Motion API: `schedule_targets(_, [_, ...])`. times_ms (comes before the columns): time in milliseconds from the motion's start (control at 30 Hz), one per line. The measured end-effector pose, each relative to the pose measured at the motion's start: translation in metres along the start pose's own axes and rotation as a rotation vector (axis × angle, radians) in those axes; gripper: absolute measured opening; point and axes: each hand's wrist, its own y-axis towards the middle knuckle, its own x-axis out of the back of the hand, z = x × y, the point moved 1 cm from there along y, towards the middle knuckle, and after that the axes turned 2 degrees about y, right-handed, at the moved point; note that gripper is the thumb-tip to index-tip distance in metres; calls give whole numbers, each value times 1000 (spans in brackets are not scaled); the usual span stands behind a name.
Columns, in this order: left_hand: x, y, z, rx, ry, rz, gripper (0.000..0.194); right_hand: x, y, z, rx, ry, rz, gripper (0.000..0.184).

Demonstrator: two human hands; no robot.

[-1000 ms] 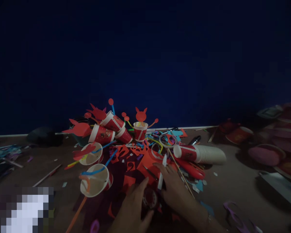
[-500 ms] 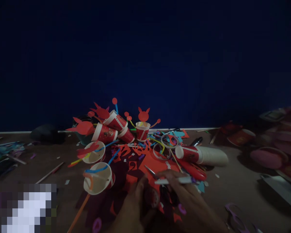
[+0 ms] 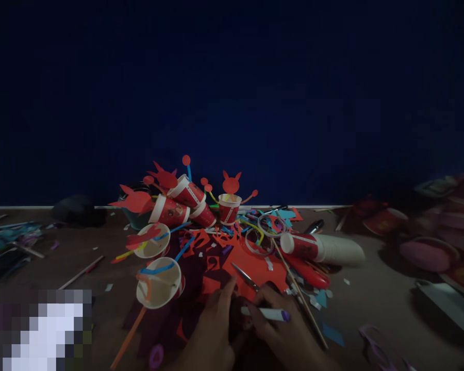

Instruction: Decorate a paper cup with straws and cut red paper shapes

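In my right hand (image 3: 272, 312) is a white marker (image 3: 268, 314) with a purple end, gripped like a pen and pointing left. My left hand (image 3: 214, 317) is closed around a small, dark reddish rounded thing (image 3: 242, 315); shadow and my fingers hide most of it. The marker's left end is right over that thing, but whether they touch I cannot tell. Scissors (image 3: 245, 275) lie just beyond my hands, blades on a red paper sheet (image 3: 265, 263). To the left stand two open paper cups, the nearer one (image 3: 162, 288) with blue and orange strips.
Several red cups with red paper heads (image 3: 231, 185) are grouped at the back. A stack of paper cups (image 3: 336, 249) lies right of the middle, beside a red-handled tool (image 3: 309, 273) and a thin stick (image 3: 303, 293). Paper scraps surround them. More cups (image 3: 425, 252) lie at far right.
My right hand has drawn back toward me, bringing the marker from above the red sheet to the thing in my left hand. The marker's purple end now shows.
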Motion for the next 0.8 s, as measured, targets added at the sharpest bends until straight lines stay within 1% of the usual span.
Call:
schedule_targets(100, [0, 1, -2, 16, -2, 2, 78, 0, 1, 2, -15, 34, 23, 19])
schedule_targets(200, [1, 2, -4, 34, 1, 10, 81, -1, 4, -1, -69, 107, 76, 17])
schedule_targets(333, [1, 2, -4, 50, 17, 7, 81, 1, 14, -5, -116, 134, 110, 12])
schedule_targets(367, [0, 2, -3, 53, 21, 5, 81, 3, 17, -3, -132, 134, 135, 10])
schedule_targets(433, [0, 1, -1, 40, 23, 3, 82, 7, 25, 4, -179, 140, 230, 9])
schedule_targets(500, [-2, 1, 4, 2, 15, -6, 81, 11, 31, 14, -177, 72, 302, 9])
schedule_targets(533, [-3, 1, 6, -20, 10, -18, 81, 13, 33, 20, -184, 11, 306, 9])
schedule_targets(633, [-7, 4, 11, -72, 5, -52, 84, 12, 33, 34, -124, -223, 278, 13])
schedule_targets(700, [-9, 7, 12, -74, 12, -74, 85, 6, 29, 39, -23, -374, 269, 17])
schedule_targets(733, [-9, 8, 11, -59, 20, -91, 83, 3, 26, 39, 33, -438, 273, 17])
schedule_targets(800, [-10, 10, 11, -19, 42, -114, 70, -4, 17, 37, 151, -519, 273, 17])
